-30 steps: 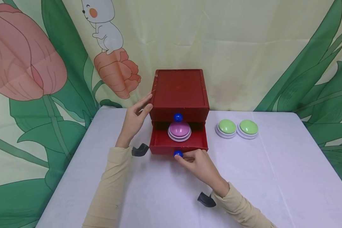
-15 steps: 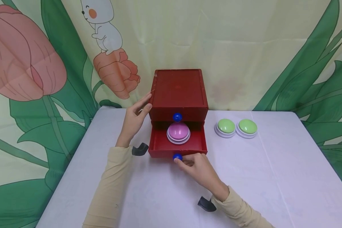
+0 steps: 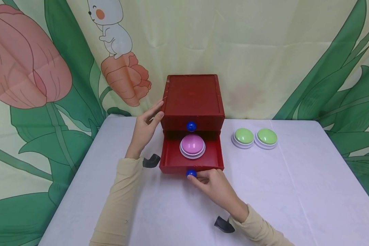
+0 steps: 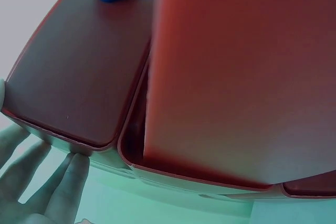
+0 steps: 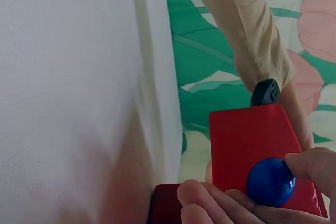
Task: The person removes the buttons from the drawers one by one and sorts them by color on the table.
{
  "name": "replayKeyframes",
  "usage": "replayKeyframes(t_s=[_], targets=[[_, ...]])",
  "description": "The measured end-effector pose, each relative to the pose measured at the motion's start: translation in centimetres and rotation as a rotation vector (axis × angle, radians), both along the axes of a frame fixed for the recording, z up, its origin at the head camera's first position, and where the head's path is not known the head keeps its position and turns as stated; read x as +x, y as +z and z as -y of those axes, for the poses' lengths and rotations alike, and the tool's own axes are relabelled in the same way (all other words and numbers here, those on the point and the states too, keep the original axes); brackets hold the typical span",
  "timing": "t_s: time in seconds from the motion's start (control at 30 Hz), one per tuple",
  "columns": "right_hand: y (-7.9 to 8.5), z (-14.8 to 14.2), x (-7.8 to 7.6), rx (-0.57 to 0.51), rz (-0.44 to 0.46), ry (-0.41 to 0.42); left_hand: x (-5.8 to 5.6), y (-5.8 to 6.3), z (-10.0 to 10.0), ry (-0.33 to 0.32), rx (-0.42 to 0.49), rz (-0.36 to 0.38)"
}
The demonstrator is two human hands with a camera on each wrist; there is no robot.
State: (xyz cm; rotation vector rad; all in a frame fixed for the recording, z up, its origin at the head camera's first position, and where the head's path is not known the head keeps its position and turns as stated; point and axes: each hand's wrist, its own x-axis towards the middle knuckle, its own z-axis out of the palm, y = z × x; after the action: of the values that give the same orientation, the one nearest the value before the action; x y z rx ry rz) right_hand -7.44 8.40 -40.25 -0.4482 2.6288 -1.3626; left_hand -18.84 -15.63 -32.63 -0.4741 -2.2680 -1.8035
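A red two-drawer box point(image 3: 192, 95) stands at the back of the table. Its lower drawer point(image 3: 172, 157) is pulled well out, and a pink dome button on a white base point(image 3: 192, 144) sits inside it. With thumb and fingers my right hand point(image 3: 218, 188) pinches the drawer's blue round knob point(image 3: 191, 173), which also shows in the right wrist view as a blue knob point(image 5: 270, 182). My left hand point(image 3: 144, 131) rests with straight fingers against the box's left side; its fingers point(image 4: 68, 187) touch the side near the upper drawer front point(image 4: 79, 72) in the left wrist view.
Two green dome buttons, one nearer the box point(image 3: 244, 136) and one farther right point(image 3: 267, 137), sit side by side right of the box. A second blue knob point(image 3: 191, 126) is on the shut upper drawer. Behind the white tablecloth point(image 3: 264, 191) hangs a printed curtain point(image 3: 258, 61).
The lower drawer has slid farther out toward me, with my right hand on its knob and the pink button riding along. My left hand stays at the box's side.
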Motion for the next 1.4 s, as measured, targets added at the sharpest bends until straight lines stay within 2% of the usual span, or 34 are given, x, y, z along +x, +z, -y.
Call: replayKeyframes(t_s=[0.47, 1.0, 1.23, 1.4], targets=[[0.0, -0.1, 0.8, 0.016, 0.010, 0.029, 0.0, 0.0, 0.0, 0.003, -0.002, -0.001], [0.0, -0.1, 0.8, 0.018, 0.010, 0.037, 0.0, -0.1, 0.0, 0.002, -0.003, -0.006], [0.7, -0.2, 1.0, 0.062, 0.008, 0.028, 0.1, -0.1, -0.1, 0.002, -0.001, -0.004], [1.6, -0.3, 1.3, 0.094, -0.027, -0.002, 0.1, 0.0, -0.1, -0.003, 0.005, -0.002]])
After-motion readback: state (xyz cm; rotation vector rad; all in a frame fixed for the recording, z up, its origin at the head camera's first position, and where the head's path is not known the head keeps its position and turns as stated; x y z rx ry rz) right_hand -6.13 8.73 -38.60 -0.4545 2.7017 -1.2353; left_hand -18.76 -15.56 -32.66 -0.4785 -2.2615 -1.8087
